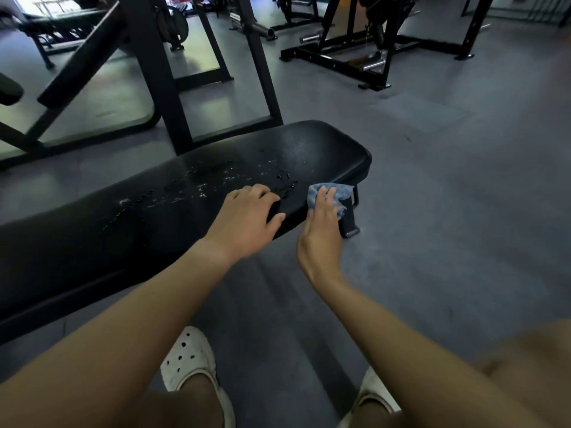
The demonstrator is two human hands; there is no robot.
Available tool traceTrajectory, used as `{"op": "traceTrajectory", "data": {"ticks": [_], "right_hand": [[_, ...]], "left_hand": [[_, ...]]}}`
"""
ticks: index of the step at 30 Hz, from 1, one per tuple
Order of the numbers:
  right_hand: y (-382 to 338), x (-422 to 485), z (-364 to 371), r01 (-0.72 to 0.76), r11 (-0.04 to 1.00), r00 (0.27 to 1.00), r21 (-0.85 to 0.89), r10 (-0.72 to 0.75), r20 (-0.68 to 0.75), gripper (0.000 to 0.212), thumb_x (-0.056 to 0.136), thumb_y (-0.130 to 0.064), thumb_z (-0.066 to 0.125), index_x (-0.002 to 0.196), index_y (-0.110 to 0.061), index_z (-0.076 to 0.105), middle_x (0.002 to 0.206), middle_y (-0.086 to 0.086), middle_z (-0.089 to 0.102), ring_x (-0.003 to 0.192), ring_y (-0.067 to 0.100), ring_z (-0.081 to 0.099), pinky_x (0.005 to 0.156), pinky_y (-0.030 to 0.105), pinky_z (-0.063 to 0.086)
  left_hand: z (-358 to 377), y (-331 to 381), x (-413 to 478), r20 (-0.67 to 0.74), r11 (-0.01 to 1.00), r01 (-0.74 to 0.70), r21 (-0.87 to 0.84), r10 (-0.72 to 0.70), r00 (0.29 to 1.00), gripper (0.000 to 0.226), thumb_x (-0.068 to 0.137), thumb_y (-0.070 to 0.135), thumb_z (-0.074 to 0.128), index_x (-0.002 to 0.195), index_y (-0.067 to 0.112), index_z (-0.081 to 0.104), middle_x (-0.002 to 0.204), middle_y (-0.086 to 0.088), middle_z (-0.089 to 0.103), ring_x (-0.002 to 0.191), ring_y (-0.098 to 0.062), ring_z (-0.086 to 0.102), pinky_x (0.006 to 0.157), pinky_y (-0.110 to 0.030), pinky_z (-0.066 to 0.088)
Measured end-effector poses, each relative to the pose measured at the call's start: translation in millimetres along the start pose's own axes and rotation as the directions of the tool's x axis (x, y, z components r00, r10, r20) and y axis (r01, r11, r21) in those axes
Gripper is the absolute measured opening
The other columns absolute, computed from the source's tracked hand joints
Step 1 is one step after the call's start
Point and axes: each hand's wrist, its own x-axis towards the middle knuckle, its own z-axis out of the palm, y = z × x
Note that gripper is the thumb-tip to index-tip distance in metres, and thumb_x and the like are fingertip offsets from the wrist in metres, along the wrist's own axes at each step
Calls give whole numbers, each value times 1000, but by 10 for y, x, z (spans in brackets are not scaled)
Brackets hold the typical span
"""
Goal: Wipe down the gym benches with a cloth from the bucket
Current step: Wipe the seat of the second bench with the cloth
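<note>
A long black padded gym bench (129, 230) runs from lower left to centre right, its top speckled with water drops and white flecks. My left hand (247, 217) rests on the bench's near edge, fingers curled over the top and thumb against the side. My right hand (321, 233) holds a crumpled blue cloth (340, 193) against the side edge of the bench near its right end. The bucket is not in view.
The bench's black metal foot (349, 220) stands just behind the cloth. Black rack uprights (160, 72) rise behind the bench. More machine frames (355, 57) stand at the back right. Grey rubber floor (448, 196) spreads to the right. My white perforated shoes (188, 356) are below.
</note>
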Motion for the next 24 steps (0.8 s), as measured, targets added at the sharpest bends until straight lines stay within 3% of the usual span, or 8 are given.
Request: {"op": "traceTrajectory", "data": {"ticks": [4, 8, 11, 15, 20, 22, 24], "right_hand": [[113, 29, -70, 99, 987, 995, -125, -100, 1, 60, 106, -5, 29, 162, -12, 9, 170, 4, 0, 157, 21, -6, 128, 40, 2], [18, 443, -227, 124, 973, 992, -196, -127, -2, 49, 107, -12, 31, 155, -11, 36, 166, 7, 24, 156, 28, 5, 127, 43, 4], [-113, 785, -273, 136, 933, 989, -333, -109, 98, 46, 106, -19, 32, 148, -13, 48, 161, 5, 37, 154, 27, 18, 126, 45, 7], [-280, 726, -231, 311, 868, 937, -388, -212, 278, 47, 105, -21, 35, 150, -17, 46, 161, 3, 38, 152, 23, 24, 125, 42, 7], [-373, 533, -290, 517, 815, 809, -262, -366, 459, 48, 104, -22, 37, 152, -20, 46, 161, -1, 38, 152, 20, 26, 126, 38, 10], [-293, 654, -378, 571, 776, 768, -269, -388, 510, 49, 104, -25, 35, 151, -23, 47, 160, -3, 39, 151, 18, 28, 125, 38, 13], [-190, 861, -434, 541, 774, 795, -329, -342, 502, 48, 104, -28, 34, 151, -25, 47, 160, -4, 39, 150, 18, 30, 125, 43, 17]], "left_hand": [[-105, -117, -137, 14, 998, 54, 9, -55, 998, 55, 100, 60, 49, 138, 21, 60, 137, 0, 57, 124, -20, 55, 109, -43, 44], [-216, -145, -98, 93, 999, 30, 25, -32, 995, 58, 100, 62, 47, 139, 21, 59, 136, 1, 59, 123, -19, 57, 106, -41, 46], [-212, -201, -79, 99, 999, -24, 47, 19, 995, 57, 101, 61, 46, 140, 21, 58, 132, 2, 62, 118, -18, 59, 100, -40, 49], [-171, -295, -74, 87, 997, -63, 33, 60, 994, 58, 99, 65, 45, 134, 22, 61, 122, 3, 64, 110, -16, 60, 94, -38, 51], [-191, -362, 36, 55, 998, -43, -52, 46, 997, 52, 91, 69, 55, 115, 24, 68, 100, 9, 60, 94, -12, 57, 84, -34, 47], [-177, -371, 42, 54, 997, -49, -56, 52, 997, 52, 90, 69, 56, 116, 24, 67, 101, 9, 60, 96, -12, 57, 84, -34, 47], [-160, -380, 28, 49, 997, -60, -48, 62, 997, 54, 93, 68, 54, 122, 24, 66, 109, 7, 61, 102, -14, 57, 89, -35, 47]]}}
